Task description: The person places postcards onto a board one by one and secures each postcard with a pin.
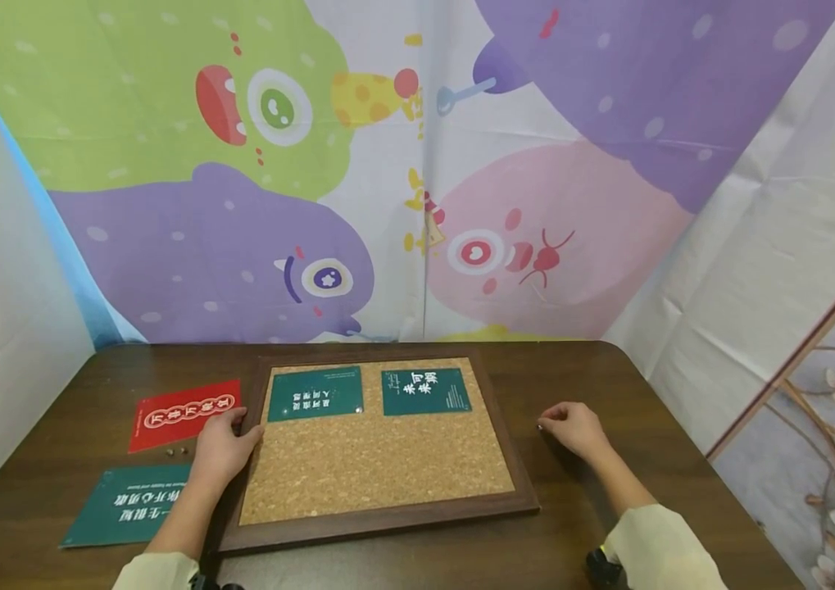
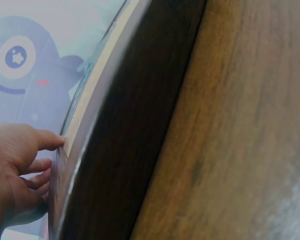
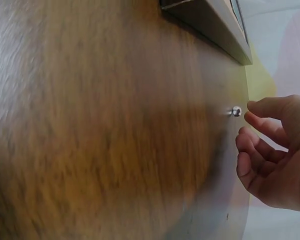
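A cork board [image 1: 380,467] in a dark wooden frame lies on the table, with two green cards, one on the left [image 1: 316,394] and one on the right [image 1: 426,392], along its far side. My left hand [image 1: 223,449] grips the frame's left edge; in the left wrist view, the thumb [image 2: 51,140] reaches over the top and the fingers stay at the outer side. To the right of the board, my right hand [image 1: 575,430] hovers low with fingers loosely bent. A small shiny pushpin [image 3: 236,111] sits just beyond the thumb and forefinger tips, with a slight gap visible.
Left of the board lie a red card [image 1: 184,415] and another green card [image 1: 122,506], partly covered by my left forearm. Two small pins [image 1: 177,451] lie near the red card. A cartoon-printed curtain [image 1: 395,279] hangs behind the brown table [image 1: 653,393].
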A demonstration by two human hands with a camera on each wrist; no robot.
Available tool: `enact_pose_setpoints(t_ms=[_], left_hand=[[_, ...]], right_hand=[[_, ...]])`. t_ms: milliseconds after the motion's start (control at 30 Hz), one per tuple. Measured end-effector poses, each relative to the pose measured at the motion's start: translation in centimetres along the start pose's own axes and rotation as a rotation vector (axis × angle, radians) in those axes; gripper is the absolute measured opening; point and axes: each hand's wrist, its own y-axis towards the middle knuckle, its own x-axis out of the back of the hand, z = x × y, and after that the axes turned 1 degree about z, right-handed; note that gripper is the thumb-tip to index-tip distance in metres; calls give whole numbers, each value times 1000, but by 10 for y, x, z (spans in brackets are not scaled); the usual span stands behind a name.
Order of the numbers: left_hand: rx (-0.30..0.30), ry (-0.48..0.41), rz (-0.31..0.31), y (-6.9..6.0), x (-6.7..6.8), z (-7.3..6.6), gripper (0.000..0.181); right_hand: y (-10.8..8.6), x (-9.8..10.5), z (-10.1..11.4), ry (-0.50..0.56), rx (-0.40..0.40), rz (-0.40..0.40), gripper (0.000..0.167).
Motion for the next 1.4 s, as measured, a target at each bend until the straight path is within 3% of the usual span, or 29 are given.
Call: enact_pose_setpoints(t_ms=[433,1400], left_hand=[[-4,4,-11,1,-1,3,52],[-7,2,-13,0,-2,2,52]], right_hand=[[1,-2,-6,-1,-18,57,20],[4,-11,-7,-15,-2,14,15]])
